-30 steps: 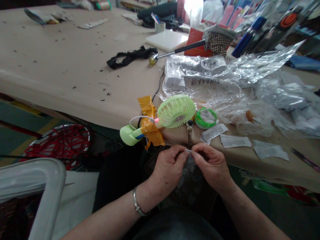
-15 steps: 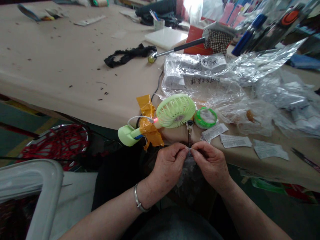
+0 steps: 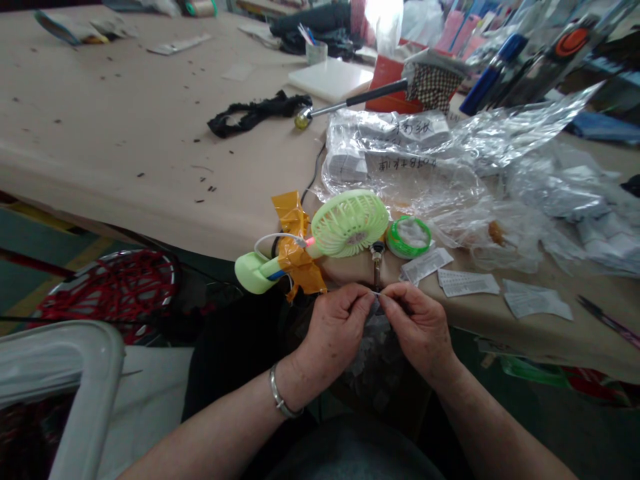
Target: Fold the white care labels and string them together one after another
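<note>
My left hand (image 3: 335, 330) and my right hand (image 3: 417, 327) meet fingertip to fingertip just below the table's front edge, over my lap. Both pinch a small thin white piece (image 3: 376, 293) between thumbs and forefingers; I cannot make out what it is. A crumpled clear plastic bag (image 3: 373, 353) hangs under the hands. A silver bracelet (image 3: 279, 398) circles my left wrist. Directly above the hands a light green handheld fan (image 3: 350, 223) lies on the table edge, wrapped with orange tape (image 3: 295, 257).
A small green tape roll (image 3: 409, 237), a short metal tool (image 3: 377, 261) and several white printed slips (image 3: 467, 283) lie beside the fan. Clear plastic bags (image 3: 450, 160) pile up at the right. A black fabric strip (image 3: 257, 112), a long-handled tool (image 3: 350, 101) and a white block (image 3: 330, 79) sit farther back.
Both hands have shifted slightly up and left while keeping the same pinch on the small white piece. The view has drifted a little.
</note>
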The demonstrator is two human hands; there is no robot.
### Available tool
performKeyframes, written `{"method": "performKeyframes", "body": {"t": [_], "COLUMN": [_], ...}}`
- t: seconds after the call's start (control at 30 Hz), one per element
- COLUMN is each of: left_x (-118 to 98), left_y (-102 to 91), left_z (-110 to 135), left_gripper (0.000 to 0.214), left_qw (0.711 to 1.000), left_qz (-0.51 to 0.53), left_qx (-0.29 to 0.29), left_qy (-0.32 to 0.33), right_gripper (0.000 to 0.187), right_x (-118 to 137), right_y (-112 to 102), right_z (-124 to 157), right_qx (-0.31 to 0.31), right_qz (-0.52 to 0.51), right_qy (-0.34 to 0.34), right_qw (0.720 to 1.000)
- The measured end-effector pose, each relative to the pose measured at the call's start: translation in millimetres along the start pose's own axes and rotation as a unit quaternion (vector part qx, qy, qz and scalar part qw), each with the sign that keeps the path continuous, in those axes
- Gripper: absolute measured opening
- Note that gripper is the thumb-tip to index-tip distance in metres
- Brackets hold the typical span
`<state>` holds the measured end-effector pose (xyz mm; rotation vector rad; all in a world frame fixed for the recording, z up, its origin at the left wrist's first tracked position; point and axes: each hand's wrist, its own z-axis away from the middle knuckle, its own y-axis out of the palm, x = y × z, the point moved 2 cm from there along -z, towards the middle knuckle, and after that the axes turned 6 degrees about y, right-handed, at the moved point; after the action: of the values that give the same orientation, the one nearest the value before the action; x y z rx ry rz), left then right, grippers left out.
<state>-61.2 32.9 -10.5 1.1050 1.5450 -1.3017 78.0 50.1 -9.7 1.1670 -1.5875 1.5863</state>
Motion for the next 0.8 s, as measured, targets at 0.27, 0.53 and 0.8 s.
{"method": "performKeyframes", "body": {"t": [0.27, 0.53, 0.8], "left_x": [15, 42, 30], "left_y": [0.4, 5.8, 18.4], "left_z": [21, 25, 24], "left_gripper": [0.021, 0.026, 0.015], "left_qw": [0.998, 0.997, 0.986], "left_qz": [0.011, -0.043, 0.069], "left_qx": [0.060, 0.047, 0.084], "left_qy": [-0.033, -0.052, -0.126], "right_gripper": [0.006, 0.035, 0.011], "right_x": [1, -15, -26], "right_y": [-33, -56, -59], "right_z": [15, -4, 0], "right_qx": [-0.016, -0.098, -0.126], "right_qz": [0.144, 0.436, 0.335], "right_qy": [-0.112, -0.219, -0.254], "right_qw": [0.983, 0.868, 0.899]}}
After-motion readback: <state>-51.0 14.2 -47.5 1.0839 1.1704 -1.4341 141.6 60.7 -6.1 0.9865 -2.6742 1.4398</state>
